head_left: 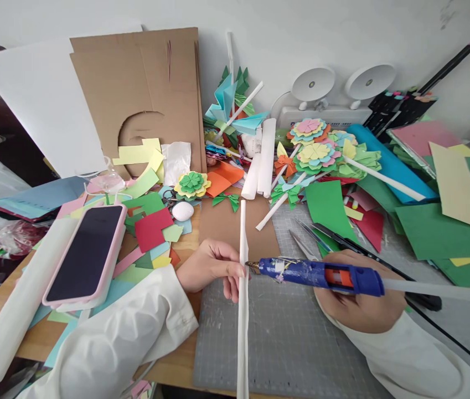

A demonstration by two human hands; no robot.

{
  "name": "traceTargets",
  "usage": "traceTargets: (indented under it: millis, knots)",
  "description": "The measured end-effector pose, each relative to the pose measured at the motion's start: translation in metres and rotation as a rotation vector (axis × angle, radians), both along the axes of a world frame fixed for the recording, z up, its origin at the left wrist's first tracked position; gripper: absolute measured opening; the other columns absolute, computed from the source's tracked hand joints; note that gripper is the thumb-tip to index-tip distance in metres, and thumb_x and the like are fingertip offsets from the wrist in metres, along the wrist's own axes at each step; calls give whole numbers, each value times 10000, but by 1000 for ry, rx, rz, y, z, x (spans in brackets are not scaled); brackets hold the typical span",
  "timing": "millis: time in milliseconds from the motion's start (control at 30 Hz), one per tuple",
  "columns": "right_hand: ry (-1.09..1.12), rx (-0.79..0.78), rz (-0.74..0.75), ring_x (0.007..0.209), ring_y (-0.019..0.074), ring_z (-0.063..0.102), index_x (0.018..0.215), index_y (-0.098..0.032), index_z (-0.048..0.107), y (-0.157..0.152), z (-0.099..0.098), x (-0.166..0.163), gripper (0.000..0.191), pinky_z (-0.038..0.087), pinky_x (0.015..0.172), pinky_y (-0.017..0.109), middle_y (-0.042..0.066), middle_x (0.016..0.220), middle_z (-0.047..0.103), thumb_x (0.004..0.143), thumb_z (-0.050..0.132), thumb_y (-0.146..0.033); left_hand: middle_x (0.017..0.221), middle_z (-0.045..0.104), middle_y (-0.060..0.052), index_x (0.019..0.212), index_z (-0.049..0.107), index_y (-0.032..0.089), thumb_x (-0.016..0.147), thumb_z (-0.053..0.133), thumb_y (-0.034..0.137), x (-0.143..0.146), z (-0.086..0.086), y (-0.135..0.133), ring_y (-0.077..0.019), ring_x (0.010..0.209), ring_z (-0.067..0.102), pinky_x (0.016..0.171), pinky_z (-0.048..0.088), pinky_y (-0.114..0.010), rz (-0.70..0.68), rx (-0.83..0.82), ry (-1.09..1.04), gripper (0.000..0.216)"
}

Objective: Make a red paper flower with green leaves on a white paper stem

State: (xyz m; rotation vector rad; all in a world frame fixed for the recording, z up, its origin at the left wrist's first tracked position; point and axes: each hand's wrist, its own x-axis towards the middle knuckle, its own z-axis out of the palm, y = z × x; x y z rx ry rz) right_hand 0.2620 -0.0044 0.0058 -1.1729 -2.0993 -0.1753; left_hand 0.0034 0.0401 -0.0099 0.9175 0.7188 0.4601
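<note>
Left hand (212, 270): fingertips are pinched on a rolled white paper stick (242, 288) lying lengthwise on the grey cutting mat (288, 338). Right hand (359, 302): fingers are closed around a blue glue gun (321, 274), nozzle touching the stick. No legible writing is seen.

Bare cutting mat (284, 343) is left open near the front edge; farther back, passage is blocked by scissors (305, 244), paper flowers (315, 149) and green sheets (438, 233).

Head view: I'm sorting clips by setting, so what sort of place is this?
Probably a paper-craft desk at home: a blue glue gun in the right hand, layered paper flowers, and coloured paper scraps around a grey cutting mat.
</note>
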Motion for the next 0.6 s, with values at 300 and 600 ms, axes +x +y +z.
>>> traceTargets:
  millis: [300, 600]
  knots:
    - [-7, 28, -31, 456, 150, 542, 758, -212, 510, 0, 3, -3, 96, 400, 416, 231, -13, 560, 567, 689, 571, -184, 586, 697, -68, 646, 690, 109, 638, 784, 364, 0, 1, -1, -140, 450, 647, 373, 482, -171, -36, -20, -28, 272]
    - [-21, 31, -87, 453, 140, 547, 745, -222, 518, 1, 4, -3, 87, 399, 415, 222, -25, 549, 569, 670, 541, -183, 573, 689, -66, 642, 696, 116, 615, 790, 402, 0, 2, -1, -140, 438, 633, 357, 471, -176, -68, -31, -6, 302]
